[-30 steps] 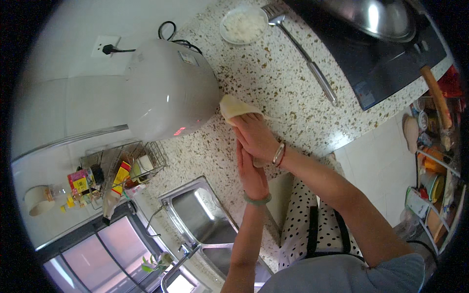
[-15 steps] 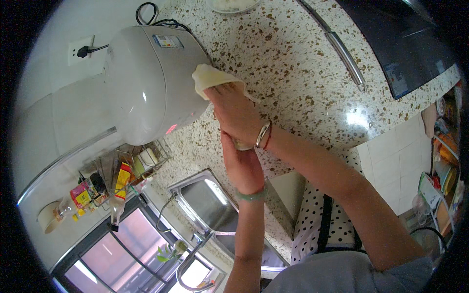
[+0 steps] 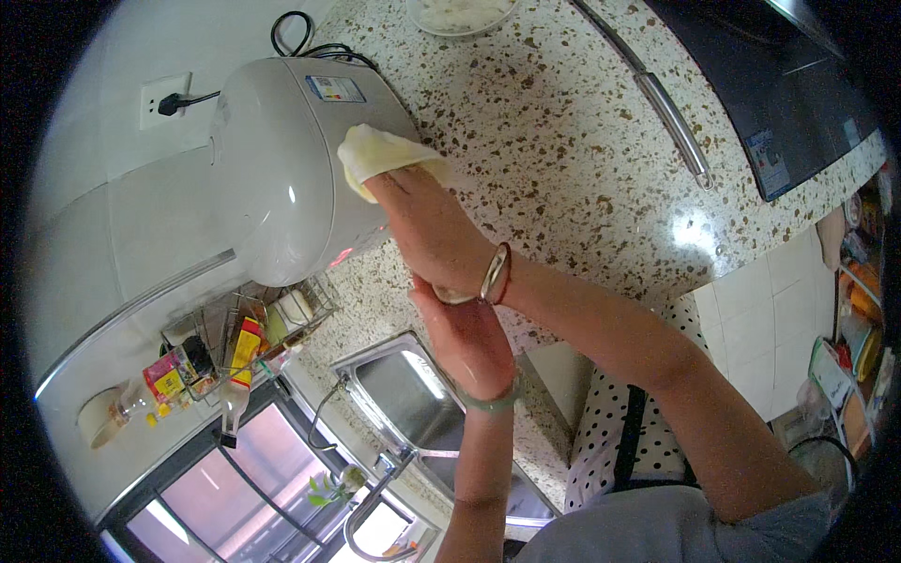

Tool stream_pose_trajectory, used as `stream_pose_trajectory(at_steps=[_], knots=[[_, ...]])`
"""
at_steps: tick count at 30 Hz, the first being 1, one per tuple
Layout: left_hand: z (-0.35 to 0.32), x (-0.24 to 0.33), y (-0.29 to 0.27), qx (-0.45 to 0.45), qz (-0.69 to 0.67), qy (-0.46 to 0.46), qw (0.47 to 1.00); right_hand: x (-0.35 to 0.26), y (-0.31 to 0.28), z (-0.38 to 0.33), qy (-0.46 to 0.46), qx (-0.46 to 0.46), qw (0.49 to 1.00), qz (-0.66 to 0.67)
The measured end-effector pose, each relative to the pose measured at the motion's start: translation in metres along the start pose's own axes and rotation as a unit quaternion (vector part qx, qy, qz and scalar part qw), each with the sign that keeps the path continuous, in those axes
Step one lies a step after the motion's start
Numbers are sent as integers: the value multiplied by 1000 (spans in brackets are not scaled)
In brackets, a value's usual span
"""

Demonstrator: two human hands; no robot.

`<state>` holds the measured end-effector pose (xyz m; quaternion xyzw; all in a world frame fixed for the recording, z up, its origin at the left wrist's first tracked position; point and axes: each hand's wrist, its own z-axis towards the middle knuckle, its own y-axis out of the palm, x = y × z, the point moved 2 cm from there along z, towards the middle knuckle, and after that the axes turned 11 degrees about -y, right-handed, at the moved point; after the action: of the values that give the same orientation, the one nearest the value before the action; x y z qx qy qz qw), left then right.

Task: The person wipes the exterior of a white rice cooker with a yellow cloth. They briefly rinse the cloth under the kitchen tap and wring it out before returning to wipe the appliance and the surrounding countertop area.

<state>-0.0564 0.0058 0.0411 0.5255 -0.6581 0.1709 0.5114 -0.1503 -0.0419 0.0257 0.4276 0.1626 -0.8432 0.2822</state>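
My right hand (image 3: 434,230), wearing a silver bangle, is closed on a pale yellow cloth (image 3: 383,155) that drapes over its fingers. It is raised in front of the light grey rice cooker (image 3: 282,169); whether the cloth touches the cooker I cannot tell. Just below, my left hand (image 3: 469,342), with a green bangle at the wrist, lies against the heel of the right hand. A sliver of something pale and shiny shows between the two hands. The left fingers are mostly hidden behind the right hand and look curled round it.
A steel sink (image 3: 399,394) with a tap (image 3: 361,516) lies at lower left, near a wire rack (image 3: 253,319) of packets and bottles. A black cooktop (image 3: 779,94) and a metal handle (image 3: 671,122) are at upper right. A dish of white food (image 3: 460,14) stands on the speckled counter (image 3: 563,169).
The right hand and cloth have shifted left, further across the cooker's front. The left hand has moved slightly down with its palm turned more into view.
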Motion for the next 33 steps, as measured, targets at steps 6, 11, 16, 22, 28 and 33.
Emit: stream_pose_trajectory(at_steps=[6,11,16,22,28,33], knots=[[-1,-26,-5,-6,-45,-80,996,30,-6,-30,83,-26,996,-35],[-17,-19,4,37,-29,-47,998,0,-2,-15,17,3,1000,13],[8,2,17,-36,-23,-1,999,12,-7,26,45,14,999,25],[-15,-26,1,42,-35,-77,995,11,-10,-24,76,-48,995,49],[1,4,33,-13,0,-3,1000,8,-15,35,5,55,997,50],[7,2,27,-15,-23,-30,999,12,-15,31,39,-27,998,28]])
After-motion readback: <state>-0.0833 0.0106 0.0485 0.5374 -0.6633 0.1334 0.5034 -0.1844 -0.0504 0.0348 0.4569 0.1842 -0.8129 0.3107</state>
